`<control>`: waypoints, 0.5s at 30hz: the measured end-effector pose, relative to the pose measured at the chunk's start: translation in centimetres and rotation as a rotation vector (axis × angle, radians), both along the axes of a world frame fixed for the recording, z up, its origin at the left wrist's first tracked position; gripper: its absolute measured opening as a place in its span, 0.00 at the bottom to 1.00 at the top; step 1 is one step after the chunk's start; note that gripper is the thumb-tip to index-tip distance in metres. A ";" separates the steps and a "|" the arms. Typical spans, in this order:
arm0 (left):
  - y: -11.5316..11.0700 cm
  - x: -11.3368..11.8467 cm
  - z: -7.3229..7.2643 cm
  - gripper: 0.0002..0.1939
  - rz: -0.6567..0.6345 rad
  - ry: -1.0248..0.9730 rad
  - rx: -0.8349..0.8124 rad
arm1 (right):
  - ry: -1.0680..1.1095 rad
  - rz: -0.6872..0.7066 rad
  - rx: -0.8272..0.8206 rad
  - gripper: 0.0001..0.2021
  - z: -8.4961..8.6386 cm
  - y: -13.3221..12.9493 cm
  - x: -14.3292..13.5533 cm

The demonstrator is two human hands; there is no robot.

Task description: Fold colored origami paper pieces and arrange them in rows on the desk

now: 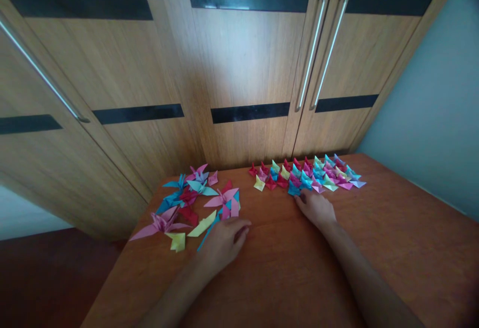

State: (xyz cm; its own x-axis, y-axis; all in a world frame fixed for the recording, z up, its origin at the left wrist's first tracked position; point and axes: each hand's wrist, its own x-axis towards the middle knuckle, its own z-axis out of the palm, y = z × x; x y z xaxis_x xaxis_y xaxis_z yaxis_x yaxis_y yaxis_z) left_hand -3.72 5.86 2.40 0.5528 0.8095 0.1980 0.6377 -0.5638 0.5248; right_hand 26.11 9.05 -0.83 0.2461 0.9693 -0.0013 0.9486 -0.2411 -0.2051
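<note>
Origami (306, 181) stands rowed along the worktop's (277, 263) back, probably for order; right hand (316, 209) is at the front row, can't tell if pinching; left hand (223, 241), loosely parted, looks empty, left of worktop centre.

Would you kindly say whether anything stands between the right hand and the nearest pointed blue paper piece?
Nothing visible does; the right hand is at the near edge of the pointed blue paper piece.

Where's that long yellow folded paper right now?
In the head view, the long yellow folded paper lies among the left-side paper cranes, between the small yellow folded paper and the blue paper strip by the person's left hand.
</note>
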 end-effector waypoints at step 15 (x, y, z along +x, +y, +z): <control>0.0 -4.4 0.4 0.12 0.170 0.005 0.068 | -0.031 -0.081 0.005 0.19 -0.1 0.1 -0.9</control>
State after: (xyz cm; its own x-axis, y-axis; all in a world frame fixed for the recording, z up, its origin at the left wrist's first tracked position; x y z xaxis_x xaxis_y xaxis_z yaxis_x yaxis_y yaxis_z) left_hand -8.15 5.88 2.83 0.4100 0.8764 0.2527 0.7295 -0.4813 0.4859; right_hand 25.22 9.14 -0.93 0.3235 0.9461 0.0126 0.9320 -0.3163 -0.1770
